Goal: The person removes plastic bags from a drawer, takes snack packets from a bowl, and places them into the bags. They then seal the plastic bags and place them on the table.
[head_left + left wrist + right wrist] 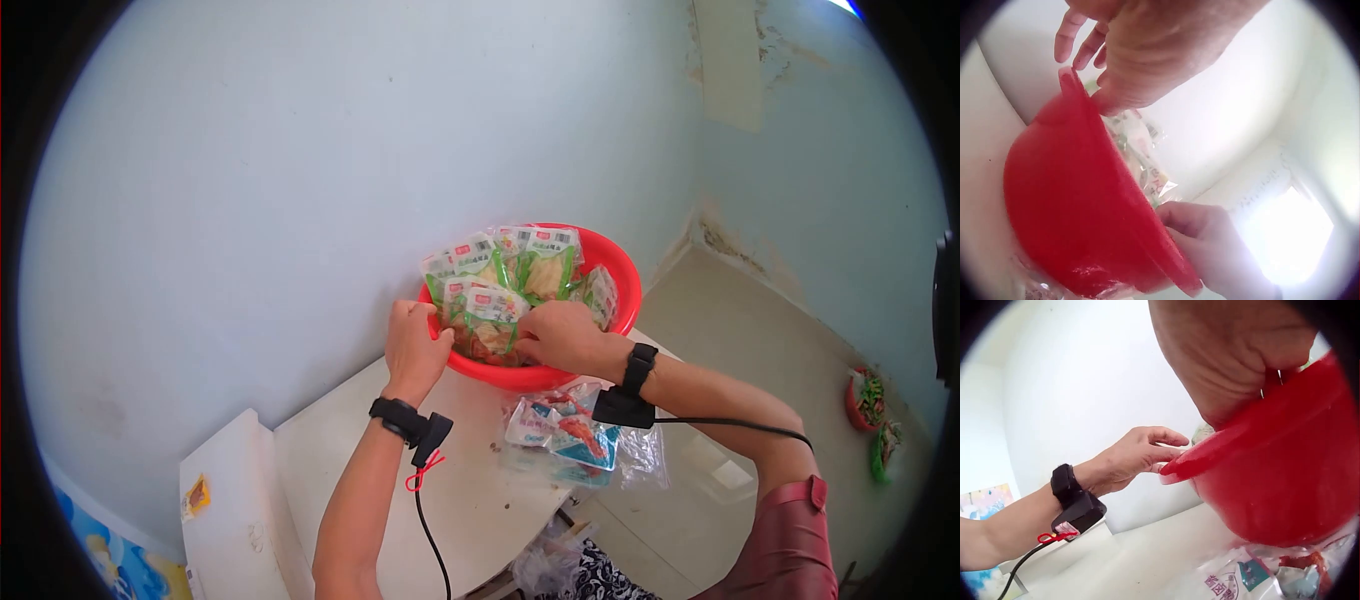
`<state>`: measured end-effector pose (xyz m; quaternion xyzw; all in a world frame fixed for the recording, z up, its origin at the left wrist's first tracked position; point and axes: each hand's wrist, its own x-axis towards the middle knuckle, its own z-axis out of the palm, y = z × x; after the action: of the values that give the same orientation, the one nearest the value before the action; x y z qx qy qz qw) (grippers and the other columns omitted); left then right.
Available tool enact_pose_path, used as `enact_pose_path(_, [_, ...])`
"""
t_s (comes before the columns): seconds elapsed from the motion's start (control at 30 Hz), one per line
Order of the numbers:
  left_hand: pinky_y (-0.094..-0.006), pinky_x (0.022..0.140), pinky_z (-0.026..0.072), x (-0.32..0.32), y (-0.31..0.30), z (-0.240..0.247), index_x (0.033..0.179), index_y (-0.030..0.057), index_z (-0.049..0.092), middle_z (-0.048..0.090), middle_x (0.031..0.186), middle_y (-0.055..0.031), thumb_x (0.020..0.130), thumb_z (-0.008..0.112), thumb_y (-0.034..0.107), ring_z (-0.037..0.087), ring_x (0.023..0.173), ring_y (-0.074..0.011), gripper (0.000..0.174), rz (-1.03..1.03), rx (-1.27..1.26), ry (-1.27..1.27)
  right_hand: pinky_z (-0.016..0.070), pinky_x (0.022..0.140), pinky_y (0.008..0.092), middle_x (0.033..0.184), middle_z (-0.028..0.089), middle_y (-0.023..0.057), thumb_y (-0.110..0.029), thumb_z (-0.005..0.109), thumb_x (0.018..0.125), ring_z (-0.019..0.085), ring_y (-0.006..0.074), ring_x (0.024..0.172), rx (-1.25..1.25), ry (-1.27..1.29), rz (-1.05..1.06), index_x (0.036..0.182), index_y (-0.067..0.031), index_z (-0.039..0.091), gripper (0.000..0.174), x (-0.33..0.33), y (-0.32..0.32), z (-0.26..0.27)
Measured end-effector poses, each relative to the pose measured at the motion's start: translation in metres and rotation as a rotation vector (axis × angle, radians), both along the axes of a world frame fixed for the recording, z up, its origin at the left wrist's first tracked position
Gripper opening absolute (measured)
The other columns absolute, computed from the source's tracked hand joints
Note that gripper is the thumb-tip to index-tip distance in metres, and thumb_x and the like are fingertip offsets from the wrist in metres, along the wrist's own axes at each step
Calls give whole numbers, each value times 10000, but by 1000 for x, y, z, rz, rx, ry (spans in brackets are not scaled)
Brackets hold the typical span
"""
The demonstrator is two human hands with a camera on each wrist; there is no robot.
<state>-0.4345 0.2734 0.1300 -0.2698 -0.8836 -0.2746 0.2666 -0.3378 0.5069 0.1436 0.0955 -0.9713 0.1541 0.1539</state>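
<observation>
A red plastic basin (625, 290) holds several clear food packets (490, 312) with green and white print and pale contents. My left hand (415, 345) grips the basin's left rim, thumb on the inner side and fingers around the edge. Inside the basin, my right hand (568, 338) reaches down over the near rim, its fingers bent beside the front packet. In the right wrist view the basin wall hides those fingertips, so I cannot tell whether they pinch the packet. Flat packets (570, 435) with blue and white print lie on the white table (400, 500) before the basin.
A pale wall (250, 200) stands right behind the table. A white box-like piece (225, 510) with a yellow sticker is at the left. On the floor (740, 330) far right sits a small red bowl (858, 405) of green vegetables. Black cables trail from both wrists.
</observation>
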Motion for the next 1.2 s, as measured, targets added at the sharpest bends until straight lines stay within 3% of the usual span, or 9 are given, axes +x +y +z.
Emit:
enact_pose_path(0.2, [-319,731,562,54,-36,23,1196,18,641,579,1229,-110,877,726,64,684,893,-192,333,-166,320,-210,533,707,476,838,709,153,-287,690,893,688,363,826,-116,34,4,887,-66,738,227,25,8,0])
enact_pose_path(0.37, [-291,764,553,116,-85,26,1230,-19,637,708,1083,-131,958,666,90,687,831,-165,294,-250,642,-396,509,666,426,801,683,164,-206,679,933,648,340,737,-296,276,63,925,-30,712,179,48,3,-10])
enact_pose_path(0.4, [-290,766,552,136,-92,32,1231,-23,638,723,1048,-129,975,651,95,687,818,-161,282,-279,735,-443,495,668,365,793,666,147,-141,680,962,629,242,716,-410,301,110,962,0,697,142,64,-7,-9])
enact_pose_path(0.43, [-291,770,549,154,-102,35,1234,-25,640,720,1032,-124,989,637,100,685,827,-158,275,-272,735,-459,491,650,394,775,617,180,-135,660,945,605,313,695,-539,302,141,883,-2,651,146,84,-18,-4])
enact_pose_path(0.5, [-292,783,545,196,-127,32,1234,-28,646,716,1016,-118,1011,619,114,683,839,-154,266,-248,712,-484,519,721,292,886,707,62,-87,660,992,628,97,786,-767,339,218,1028,23,693,121,129,-45,-4])
enact_pose_path(0.7, [-311,769,545,294,-201,-5,1190,-41,637,717,953,-136,989,609,46,691,818,-193,222,-124,680,-532,557,764,296,918,727,106,-48,646,992,708,160,842,-1154,11,291,1048,54,707,131,226,-98,-58])
enact_pose_path(0.8, [-321,762,540,336,-232,-23,1175,-41,633,714,946,-142,974,602,43,687,811,-204,220,-43,686,-597,551,732,311,929,733,124,-46,639,985,711,177,810,-1158,-109,307,1036,42,705,121,255,-109,-90])
enact_pose_path(0.97, [-323,735,525,386,-254,-56,1154,-40,630,694,924,-150,959,597,45,650,782,-206,215,105,880,-521,537,719,322,897,724,117,-13,671,941,688,191,793,-1288,-21,37,980,22,697,59,286,-112,-106])
enact_pose_path(1.2, [-324,749,512,386,-234,-72,1167,-28,626,682,916,-135,961,591,47,634,804,-196,222,68,924,-545,538,716,368,985,722,90,-17,852,739,670,279,819,-455,313,171,937,-46,697,254,296,-117,-136])
